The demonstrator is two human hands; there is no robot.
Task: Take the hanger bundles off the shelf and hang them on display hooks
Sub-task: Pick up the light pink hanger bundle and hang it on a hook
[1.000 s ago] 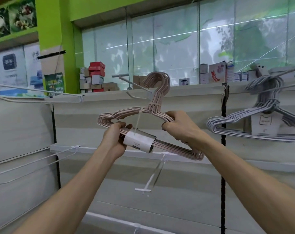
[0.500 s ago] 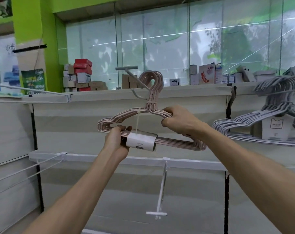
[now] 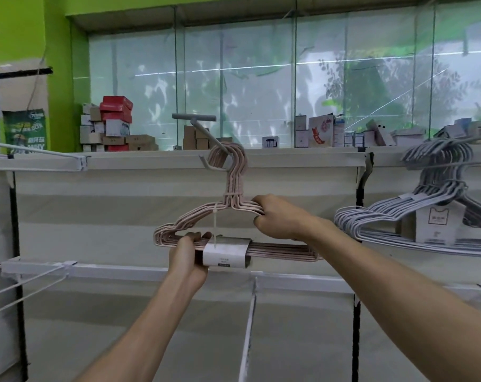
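A bundle of pink wire hangers (image 3: 234,188) with a white paper label (image 3: 225,253) hangs in front of the beige back panel. Its hooks are looped over a grey display hook (image 3: 206,133) that juts out from the top rail. My left hand (image 3: 189,257) grips the bundle's bottom bar just left of the label. My right hand (image 3: 280,219) is closed on the right shoulder of the bundle. A grey hanger bundle (image 3: 415,210) with a white label hangs on another hook at the right.
Several bare white display hooks stick out at the left (image 3: 35,158), lower left (image 3: 27,282) and below centre (image 3: 249,321). Cardboard boxes (image 3: 115,125) and small packages (image 3: 322,130) line the top ledge before a glass wall. A green pillar (image 3: 24,37) stands at the left.
The pink bundle has moved up and back so that its hooks now sit over the grey display hook. The bundle has levelled out. Both hands kept their grip.
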